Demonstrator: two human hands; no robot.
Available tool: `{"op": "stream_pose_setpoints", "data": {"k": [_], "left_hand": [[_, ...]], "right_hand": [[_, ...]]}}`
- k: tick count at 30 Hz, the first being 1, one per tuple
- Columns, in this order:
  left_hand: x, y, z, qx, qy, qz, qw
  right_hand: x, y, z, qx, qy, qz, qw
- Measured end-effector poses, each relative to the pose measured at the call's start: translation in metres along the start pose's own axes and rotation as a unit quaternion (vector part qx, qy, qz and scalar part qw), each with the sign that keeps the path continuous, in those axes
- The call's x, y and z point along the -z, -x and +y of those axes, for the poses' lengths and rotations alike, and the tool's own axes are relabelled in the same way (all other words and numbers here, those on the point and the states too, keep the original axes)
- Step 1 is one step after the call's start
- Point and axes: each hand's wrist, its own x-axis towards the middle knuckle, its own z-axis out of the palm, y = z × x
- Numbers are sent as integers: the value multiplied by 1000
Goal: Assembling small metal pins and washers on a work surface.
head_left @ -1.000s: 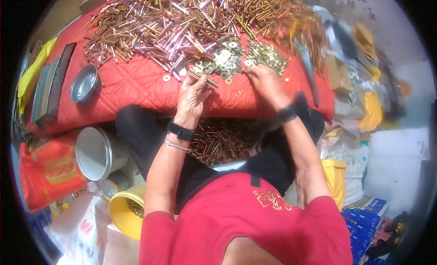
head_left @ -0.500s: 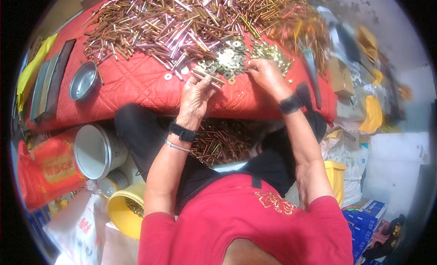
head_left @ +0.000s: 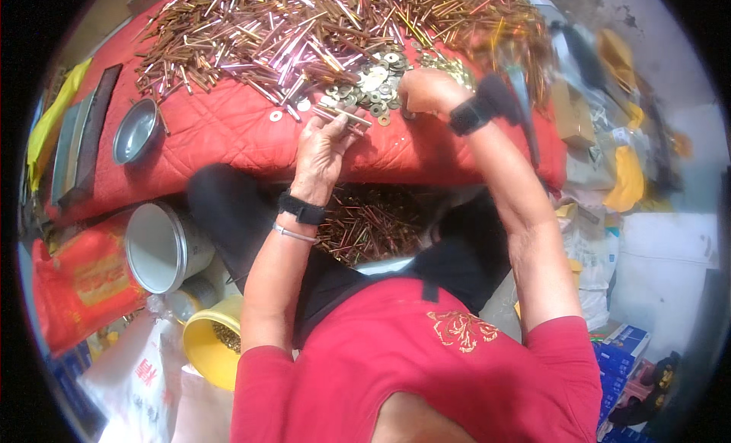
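- Red quilted cloth (head_left: 236, 150) covers the work surface across the upper part of the head view, its near edge bending with the lens.
- Along the top of the frame lies a broad heap of slim copper-coloured metal rods (head_left: 251, 43).
- Just below its middle is a pile of flat, round, silvery metal washers (head_left: 375, 81); to the right, partly behind the right hand, sit small pale brass-coloured pieces (head_left: 458, 68).
- Just above the centre, the left hand (head_left: 318, 155) grasps a few shiny straight metal rods (head_left: 353, 119) between thumb and fingers; they lie slantwise across the fingertips, their right ends jutting out beyond them, just below the washers.
- Right of it, the right hand (head_left: 432, 92) is at the right edge of the washers, fingers curled and pointing down; whether they grip anything I cannot tell, as the back of the hand hides it.
- At upper left stands a round steel bowl (head_left: 137, 132).
- At lower left, a yellow plastic bucket (head_left: 199, 350) leans beside a pale grey round bucket (head_left: 156, 249).
- Between the knees, below centre, more copper-coloured rods (head_left: 365, 233) lie heaped.
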Motion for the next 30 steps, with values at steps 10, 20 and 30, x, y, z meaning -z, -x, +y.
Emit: {"op": "stream_pose_setpoints", "data": {"k": [10, 20, 30], "left_hand": [[-9, 3, -4, -35, 34, -1, 999], [-11, 8, -6, -22, 30, -10, 999], [-8, 6, 4, -44, -2, -13, 999]], "right_hand": [[-62, 70, 1, 41, -365, 278, 888], [-44, 86, -62, 42, -502, 279, 817], [-42, 86, -63, 52, -493, 289, 819]]}}
